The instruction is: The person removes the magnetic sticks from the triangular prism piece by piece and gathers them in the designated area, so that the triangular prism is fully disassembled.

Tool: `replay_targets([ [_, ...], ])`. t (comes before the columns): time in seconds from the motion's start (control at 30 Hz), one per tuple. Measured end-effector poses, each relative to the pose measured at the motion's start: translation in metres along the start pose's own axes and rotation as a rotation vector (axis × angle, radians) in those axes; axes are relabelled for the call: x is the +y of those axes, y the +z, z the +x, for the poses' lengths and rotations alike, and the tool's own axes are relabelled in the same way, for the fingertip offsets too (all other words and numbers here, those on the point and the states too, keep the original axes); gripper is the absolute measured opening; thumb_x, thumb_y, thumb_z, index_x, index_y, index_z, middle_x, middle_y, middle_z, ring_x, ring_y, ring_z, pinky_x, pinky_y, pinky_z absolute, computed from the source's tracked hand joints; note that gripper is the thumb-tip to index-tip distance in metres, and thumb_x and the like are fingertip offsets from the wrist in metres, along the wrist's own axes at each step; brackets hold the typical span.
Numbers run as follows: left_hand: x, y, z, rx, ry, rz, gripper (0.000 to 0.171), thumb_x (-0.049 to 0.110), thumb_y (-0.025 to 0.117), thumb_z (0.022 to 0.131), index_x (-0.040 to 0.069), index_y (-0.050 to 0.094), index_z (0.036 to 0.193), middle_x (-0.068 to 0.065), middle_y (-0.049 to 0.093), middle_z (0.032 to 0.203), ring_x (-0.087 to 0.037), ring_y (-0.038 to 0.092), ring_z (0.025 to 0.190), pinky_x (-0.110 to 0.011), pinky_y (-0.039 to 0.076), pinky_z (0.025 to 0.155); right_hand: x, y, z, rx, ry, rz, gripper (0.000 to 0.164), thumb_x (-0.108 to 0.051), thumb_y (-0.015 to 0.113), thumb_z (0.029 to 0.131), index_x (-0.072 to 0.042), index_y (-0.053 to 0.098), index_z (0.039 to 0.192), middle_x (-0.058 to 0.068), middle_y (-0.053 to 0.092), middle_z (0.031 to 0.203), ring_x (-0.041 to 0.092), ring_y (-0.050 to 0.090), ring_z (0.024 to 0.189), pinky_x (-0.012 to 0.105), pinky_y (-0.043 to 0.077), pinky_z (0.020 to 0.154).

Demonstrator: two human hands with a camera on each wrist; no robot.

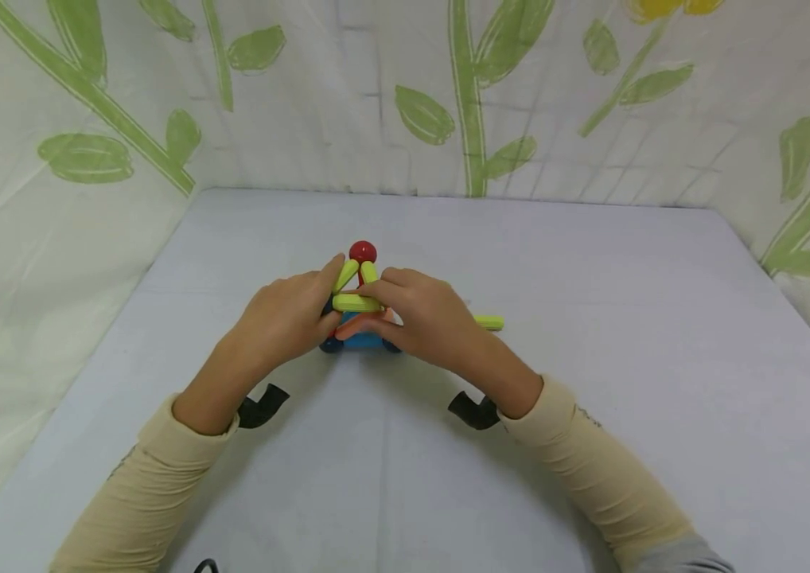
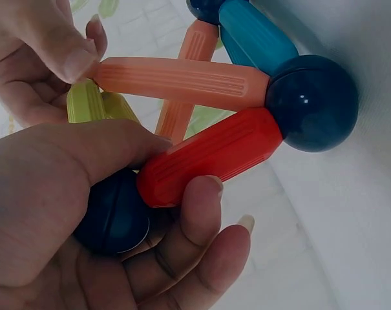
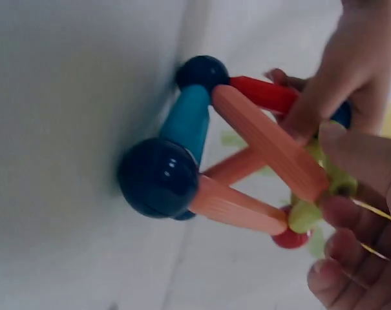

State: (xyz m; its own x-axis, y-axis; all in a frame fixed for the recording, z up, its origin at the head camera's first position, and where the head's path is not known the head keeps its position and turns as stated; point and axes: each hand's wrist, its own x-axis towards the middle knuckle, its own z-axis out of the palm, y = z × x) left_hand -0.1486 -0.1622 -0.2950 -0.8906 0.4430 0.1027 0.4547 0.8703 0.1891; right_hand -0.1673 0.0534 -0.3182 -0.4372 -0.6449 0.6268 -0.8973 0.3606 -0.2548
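Note:
A frame of ball-and-rod building toy pieces stands on the table between both hands. Dark blue balls (image 3: 159, 177) and a blue rod (image 3: 187, 119) form its base, with orange rods (image 3: 269, 145) slanting up from it. Higher up are yellow-green rods (image 1: 356, 303) and, at the far side, a red ball (image 1: 363, 252). My left hand (image 1: 283, 318) grips a red rod (image 2: 211, 155) where it meets another dark blue ball (image 2: 114, 213). With thumb and fingers, my right hand (image 1: 434, 318) pinches the end of a yellow-green rod, right at the tip of an orange rod.
A loose yellow-green rod (image 1: 489, 322) lies on the table (image 1: 627, 358) to the right of the right hand. Black curved mounts (image 1: 262, 406) stick out beneath both wrists. Behind the table hangs a white curtain (image 1: 348, 95) with green leaves.

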Motion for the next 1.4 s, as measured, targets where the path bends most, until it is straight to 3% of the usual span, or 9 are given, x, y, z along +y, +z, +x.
replay_targets([
  [0.13, -0.001, 0.0, 0.0, -0.01, -0.006, -0.007, 0.062, 0.011, 0.067, 0.093, -0.006, 0.038, 0.145, -0.012, 0.061, 0.088, -0.025, 0.055, 0.07, -0.035, 0.047, 0.057, -0.004, 0.005, 0.002, 0.002, 0.028, -0.053, 0.027, -0.014, 0.084, 0.082, -0.003, 0.074, 0.105, 0.005, 0.062, 0.088, 0.018, 0.059, 0.079, 0.024, 0.05, 0.067],
  [0.33, -0.003, -0.003, 0.002, -0.059, -0.056, -0.007, 0.064, 0.018, 0.064, 0.099, -0.006, 0.034, 0.15, -0.017, 0.065, 0.1, -0.026, 0.057, 0.074, -0.039, 0.05, 0.062, -0.016, -0.012, 0.006, -0.075, 0.058, 0.223, 0.025, -0.002, 0.08, 0.084, -0.003, 0.074, 0.108, 0.002, 0.064, 0.094, 0.013, 0.055, 0.082, 0.025, 0.048, 0.069],
  [0.43, -0.004, -0.004, 0.002, -0.069, -0.061, -0.007, 0.066, 0.016, 0.066, 0.097, -0.006, 0.034, 0.151, -0.016, 0.065, 0.099, -0.026, 0.056, 0.075, -0.037, 0.049, 0.061, -0.02, -0.023, 0.008, -0.056, 0.045, 0.269, 0.026, -0.007, 0.081, 0.085, -0.004, 0.075, 0.11, -0.001, 0.06, 0.087, 0.011, 0.051, 0.077, 0.026, 0.045, 0.066],
  [0.57, -0.004, -0.004, 0.002, -0.054, -0.046, -0.005, 0.065, 0.015, 0.064, 0.096, -0.007, 0.035, 0.15, -0.013, 0.062, 0.089, -0.024, 0.054, 0.069, -0.034, 0.046, 0.056, -0.015, -0.036, 0.008, -0.047, 0.065, 0.195, 0.023, -0.01, 0.081, 0.085, -0.004, 0.075, 0.107, 0.0, 0.059, 0.082, 0.01, 0.051, 0.076, 0.028, 0.046, 0.064],
  [0.73, -0.003, -0.003, 0.001, -0.039, -0.039, -0.012, 0.065, 0.018, 0.064, 0.098, -0.009, 0.035, 0.15, -0.007, 0.053, 0.074, -0.021, 0.049, 0.06, -0.031, 0.041, 0.051, 0.0, -0.05, -0.004, -0.131, 0.169, 0.111, 0.017, -0.011, 0.079, 0.087, -0.006, 0.075, 0.103, 0.0, 0.059, 0.082, 0.012, 0.052, 0.075, 0.03, 0.048, 0.064],
  [1.1, -0.002, -0.001, 0.001, -0.019, -0.014, -0.004, 0.062, 0.015, 0.062, 0.097, -0.008, 0.037, 0.149, -0.003, 0.045, 0.066, -0.017, 0.042, 0.054, -0.029, 0.033, 0.049, 0.03, -0.072, -0.059, -0.354, 0.375, -0.062, 0.018, -0.012, 0.079, 0.086, -0.006, 0.075, 0.102, -0.003, 0.059, 0.081, 0.013, 0.052, 0.067, 0.03, 0.044, 0.06],
  [1.4, 0.0, -0.001, 0.001, -0.024, -0.021, 0.002, 0.062, 0.015, 0.062, 0.097, -0.008, 0.038, 0.149, -0.004, 0.048, 0.067, -0.019, 0.046, 0.057, -0.029, 0.037, 0.05, 0.039, -0.073, -0.095, -0.457, 0.426, -0.117, 0.015, -0.005, 0.08, 0.083, -0.006, 0.075, 0.097, -0.005, 0.058, 0.077, 0.01, 0.052, 0.066, 0.029, 0.044, 0.059],
])
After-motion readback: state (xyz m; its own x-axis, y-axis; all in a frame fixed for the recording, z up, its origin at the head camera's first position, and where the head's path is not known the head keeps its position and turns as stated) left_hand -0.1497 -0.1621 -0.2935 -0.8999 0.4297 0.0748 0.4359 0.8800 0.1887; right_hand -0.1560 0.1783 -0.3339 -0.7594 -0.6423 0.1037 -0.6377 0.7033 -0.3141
